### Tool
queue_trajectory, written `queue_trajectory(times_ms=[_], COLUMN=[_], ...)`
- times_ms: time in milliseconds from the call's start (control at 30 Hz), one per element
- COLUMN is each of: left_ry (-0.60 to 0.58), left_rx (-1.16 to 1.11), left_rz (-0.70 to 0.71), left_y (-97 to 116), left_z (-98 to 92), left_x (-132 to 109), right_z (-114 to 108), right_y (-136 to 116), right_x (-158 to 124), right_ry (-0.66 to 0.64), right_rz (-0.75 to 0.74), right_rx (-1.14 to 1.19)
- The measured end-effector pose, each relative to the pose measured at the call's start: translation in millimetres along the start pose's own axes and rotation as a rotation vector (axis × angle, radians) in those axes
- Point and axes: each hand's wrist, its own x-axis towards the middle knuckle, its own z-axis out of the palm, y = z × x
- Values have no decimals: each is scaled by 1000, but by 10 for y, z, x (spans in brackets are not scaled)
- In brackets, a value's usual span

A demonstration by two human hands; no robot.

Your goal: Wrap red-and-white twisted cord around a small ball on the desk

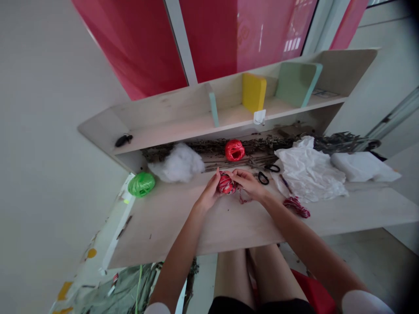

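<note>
From the head view, your left hand [209, 192] and right hand [249, 184] close around a red twine ball [226, 183] at 12 o'clock on the counter [163, 235]. Its loose strand [243, 198] could snag the black scissors [263, 178] at 3 o'clock if pulled across them.

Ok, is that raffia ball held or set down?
Held: the left hand and right hand grasp the raffia ball from both sides.

This view comes from the person's head. It looks forward and down, past the legs [234, 274], at a wooden desk [196, 226] close by. The left hand [208, 192] and right hand [247, 183] sit near the middle of the frame, below a shelf [176, 124].
</note>
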Motion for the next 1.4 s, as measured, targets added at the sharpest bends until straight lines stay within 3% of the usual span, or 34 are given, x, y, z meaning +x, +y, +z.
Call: queue_trajectory(times_ms=[367, 700, 900, 1033, 1400], left_ry=[160, 300, 246, 256, 104], left_rx=[-34, 118, 97, 52, 5], left_rz=[130, 337, 267, 219, 153], left_y=[-10, -36, 5, 18, 18], left_z=[27, 32, 43, 76, 32], left_x=[72, 78, 60, 48, 10], right_z=[41, 21, -69, -120, -120], right_y=[-156, -208, -174, -148, -118], right_x=[-92, -158, -80, -42, -19], right_ry=[-128, -198, -71, -53, 10], right_rz=[-66, -37, -48, -14, -32], right_rx=[-154, -264, -198, -202, -262])
